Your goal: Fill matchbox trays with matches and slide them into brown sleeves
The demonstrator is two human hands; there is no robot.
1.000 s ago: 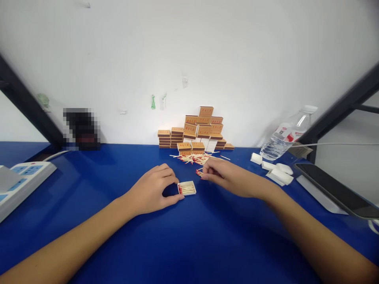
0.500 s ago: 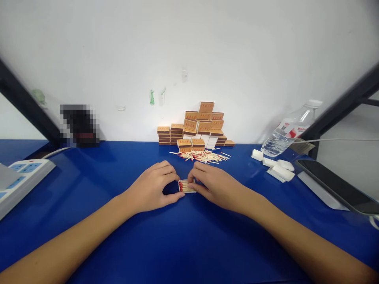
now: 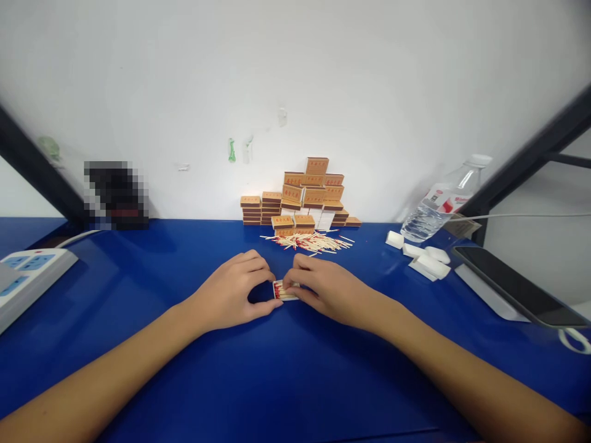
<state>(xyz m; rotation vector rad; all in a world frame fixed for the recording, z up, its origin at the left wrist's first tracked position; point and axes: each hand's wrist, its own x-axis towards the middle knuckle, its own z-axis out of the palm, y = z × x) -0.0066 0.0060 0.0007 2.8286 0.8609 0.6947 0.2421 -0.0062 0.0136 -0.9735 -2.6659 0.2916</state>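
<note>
A small white matchbox tray (image 3: 275, 294) lies on the blue table in front of me, with red-tipped matches (image 3: 282, 291) lined up inside, heads to the left. My left hand (image 3: 235, 291) holds the tray's left end, thumb at the near edge and fingertips at the far edge. Over the tray's right part, my right hand (image 3: 325, 288) has its thumb and fingertips pinched down on the matches, hiding that end. Just behind the hands, a loose pile of matches (image 3: 316, 241) is spread on the table.
Several matchboxes (image 3: 314, 195) are stacked against the wall behind the pile. At right are a tilted water bottle (image 3: 438, 203), white pieces (image 3: 429, 266) and a phone (image 3: 512, 283) propped on a white object. A power strip (image 3: 41, 280) lies at left, near a blurred dark object (image 3: 117, 195).
The whole view has shifted slightly, so everything sits a little further left. My right fingertips have moved slightly left along the matches in the tray; my left hand keeps its hold.
</note>
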